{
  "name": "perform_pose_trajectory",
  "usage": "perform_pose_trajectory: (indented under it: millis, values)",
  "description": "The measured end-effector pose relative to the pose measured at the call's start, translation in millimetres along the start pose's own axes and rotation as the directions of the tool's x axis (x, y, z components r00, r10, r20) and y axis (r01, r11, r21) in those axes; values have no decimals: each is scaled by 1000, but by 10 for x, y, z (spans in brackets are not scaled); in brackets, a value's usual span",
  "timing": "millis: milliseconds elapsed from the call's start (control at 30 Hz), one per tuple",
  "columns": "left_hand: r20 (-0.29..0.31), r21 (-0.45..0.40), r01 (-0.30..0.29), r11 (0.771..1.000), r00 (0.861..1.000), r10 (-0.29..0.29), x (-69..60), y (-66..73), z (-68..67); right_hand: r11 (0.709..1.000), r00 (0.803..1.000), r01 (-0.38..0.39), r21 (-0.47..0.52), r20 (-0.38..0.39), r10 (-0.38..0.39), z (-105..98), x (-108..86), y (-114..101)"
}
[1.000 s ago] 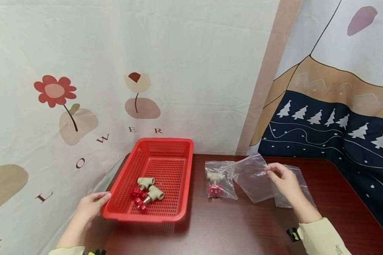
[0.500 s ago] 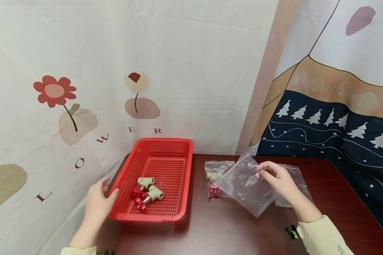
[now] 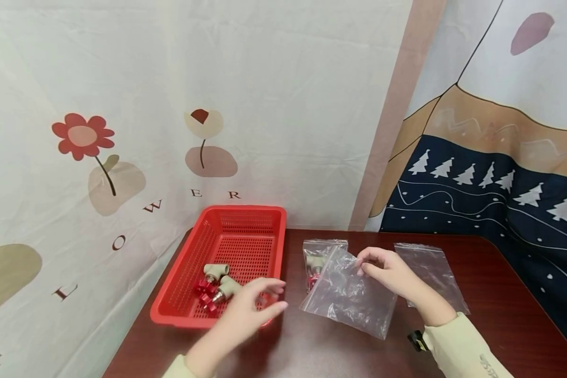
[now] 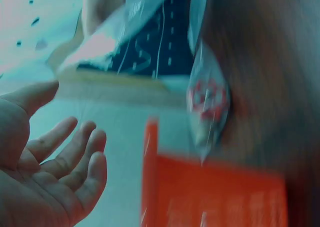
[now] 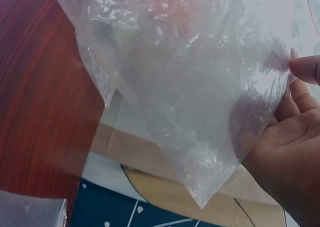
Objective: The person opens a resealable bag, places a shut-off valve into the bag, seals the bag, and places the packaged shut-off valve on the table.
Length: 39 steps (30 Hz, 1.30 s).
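Clear bag (image 3: 352,302) pinched at edge by right fingers (image 3: 377,253); left fingers (image 3: 265,284) apart, near bag.

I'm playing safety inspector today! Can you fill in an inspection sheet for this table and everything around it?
Surface: shiny, dark red table.
Job's things: basket with two valves inside; held bag, partly hiding a bagged valve; flat bag on the right.
Clutter: nothing seen.
Grips: left grip holds nothing, near the basket's near right corner; right grip pinches the held bag.
Cables: nothing seen.
Surroundings: printed cloth behind.
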State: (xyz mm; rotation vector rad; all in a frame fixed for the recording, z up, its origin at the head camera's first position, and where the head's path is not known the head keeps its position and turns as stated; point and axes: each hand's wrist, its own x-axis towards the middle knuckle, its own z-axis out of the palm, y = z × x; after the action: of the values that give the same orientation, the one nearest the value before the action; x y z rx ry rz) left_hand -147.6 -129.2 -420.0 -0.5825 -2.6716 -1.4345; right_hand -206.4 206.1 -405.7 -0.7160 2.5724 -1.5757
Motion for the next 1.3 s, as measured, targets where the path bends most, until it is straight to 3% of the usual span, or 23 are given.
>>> perform_pose_trajectory:
  millis: [100, 233, 500, 667, 733, 833, 933, 1033, 1167, 1233, 1300]
  values:
    - [57, -69, -13, 998, 998, 17, 18, 44, 183, 1000, 1000, 3, -6, 28, -3, 64, 19, -23]
    - [71, -128, 14, 992, 997, -5, 39, 68, 322, 999, 999, -6, -34, 48, 8, 130, 36, -44]
    - [95, -203, 68, 977, 994, -50, 43, 71, 443, 995, 998, -17, -100, 58, 23, 199, 29, -179]
    - [102, -206, 69, 976, 994, -48, 30, 62, 451, 995, 998, -23, -102, 62, 29, 236, 45, -75]
    - [131, -260, 94, 961, 989, -61, 29, 57, 451, 994, 998, -22, -109, 57, 28, 252, 57, -2]
    - [187, -372, 154, 915, 978, -88, 30, 54, 459, 990, 999, -19, -139, 40, 25, 284, 77, 62]
    - [227, -459, 204, 864, 968, -108, 34, 59, 478, 973, 1000, -1, -230, 0, 2, 335, 86, 74]
    - [218, -489, 214, 846, 969, -119, 42, 70, 503, 933, 996, 34, -358, -66, -62, 404, 74, 38]
    - [161, -486, 188, 853, 979, -124, 53, 84, 538, 878, 961, 86, -472, -194, -198, 518, 33, -77]
    - [130, -473, 170, 864, 984, -122, 57, 92, 555, 883, 938, 118, -455, -241, -249, 578, -2, -146]
    - [103, -454, 154, 878, 987, -120, 59, 106, 569, 906, 932, 132, -403, -260, -252, 643, -44, -218]
